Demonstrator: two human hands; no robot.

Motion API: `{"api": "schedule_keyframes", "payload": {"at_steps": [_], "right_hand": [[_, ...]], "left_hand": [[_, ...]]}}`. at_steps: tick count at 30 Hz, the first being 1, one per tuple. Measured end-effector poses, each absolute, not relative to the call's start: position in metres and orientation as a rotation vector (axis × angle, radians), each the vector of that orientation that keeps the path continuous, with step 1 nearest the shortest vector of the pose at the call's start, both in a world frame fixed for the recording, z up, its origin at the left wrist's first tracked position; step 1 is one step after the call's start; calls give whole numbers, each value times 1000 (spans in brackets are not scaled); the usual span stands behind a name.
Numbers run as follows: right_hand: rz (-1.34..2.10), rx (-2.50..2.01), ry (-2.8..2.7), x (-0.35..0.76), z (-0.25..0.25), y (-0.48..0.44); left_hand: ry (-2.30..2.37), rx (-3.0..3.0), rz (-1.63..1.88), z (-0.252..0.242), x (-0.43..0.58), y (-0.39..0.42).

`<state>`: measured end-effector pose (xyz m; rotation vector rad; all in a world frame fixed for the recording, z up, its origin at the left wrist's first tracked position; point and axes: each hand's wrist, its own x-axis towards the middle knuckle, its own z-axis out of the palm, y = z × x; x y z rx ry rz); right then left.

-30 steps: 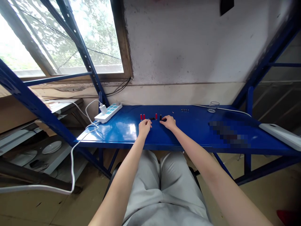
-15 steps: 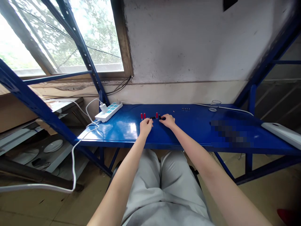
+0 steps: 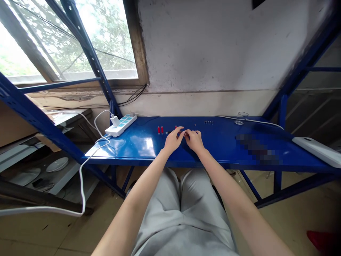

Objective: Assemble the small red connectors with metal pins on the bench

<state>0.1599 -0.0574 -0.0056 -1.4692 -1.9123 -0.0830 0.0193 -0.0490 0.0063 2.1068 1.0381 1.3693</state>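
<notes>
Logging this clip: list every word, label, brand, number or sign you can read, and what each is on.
None can be read.
White power strip: any markings are too small to read.
Red pieces: too small to tell whether they bear print.
Pixelated patch on the blue tabletop: whatever it covers is unreadable.

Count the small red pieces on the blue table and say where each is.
3 visible: two red pieces side by side, left of the left hand; a third partly hidden behind it. More may be hidden there.
</notes>
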Motion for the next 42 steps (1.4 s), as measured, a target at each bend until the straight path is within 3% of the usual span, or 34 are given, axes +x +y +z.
{"api": "schedule_keyframes", "payload": {"at_steps": [5,17,42], "right_hand": [[-99,-1438,-1858,160,-4,-61],[305,-1275,-1689,163,-5,-65],[97,-1337,-1757,155,-2,-66]], "left_hand": [[1038,1885,1379,-6,22,-43],[843,1650,1331,-15,14,-40],[999,1706,1320,-9,15,-46]]}}
